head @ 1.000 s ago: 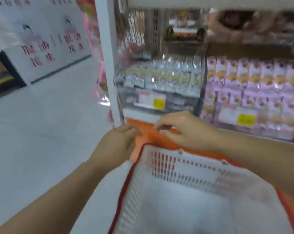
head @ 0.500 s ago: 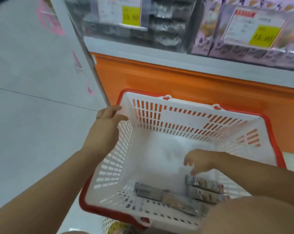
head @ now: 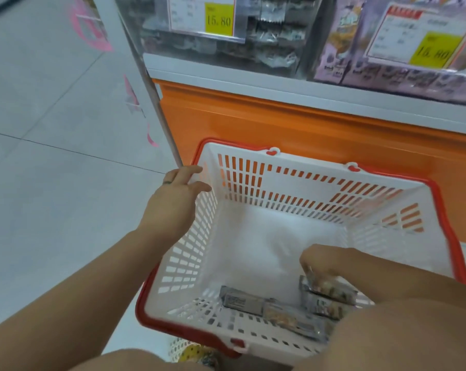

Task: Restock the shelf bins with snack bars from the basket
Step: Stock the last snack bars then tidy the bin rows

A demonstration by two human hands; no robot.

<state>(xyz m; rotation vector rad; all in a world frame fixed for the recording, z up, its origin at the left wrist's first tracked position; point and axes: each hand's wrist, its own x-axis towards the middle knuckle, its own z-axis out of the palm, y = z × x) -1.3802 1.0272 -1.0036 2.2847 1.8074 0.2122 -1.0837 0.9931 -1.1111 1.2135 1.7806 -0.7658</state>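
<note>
A white basket with a red rim (head: 387, 171) stands on the floor in front of the shelf. Three wrapped snack bars lie at its near end: one at the left (head: 241, 301), one in the middle (head: 293, 319) and a stacked one at the right (head: 331, 289). My left hand (head: 173, 207) holds the basket's far left corner, thumb inside and fingers over the rim. My right hand (head: 325, 259) is down inside the basket, its curled fingertips pinching the end of the right bar. The shelf bins (head: 266, 36) are above, behind clear fronts.
An orange shelf base (head: 280, 124) runs just behind the basket. Yellow price tags (head: 218, 20) hang on the bins, with purple packets (head: 339, 49) in the right one. A white upright post (head: 151, 97) stands left of the shelf. Grey tiled floor (head: 52, 183) spreads to the left. My knee (head: 400, 338) covers the basket's near right corner.
My view dropped from the shelf to the basket. My right hand went down into the basket and closed its fingers on a bar; my left hand took the basket's corner and stays there.
</note>
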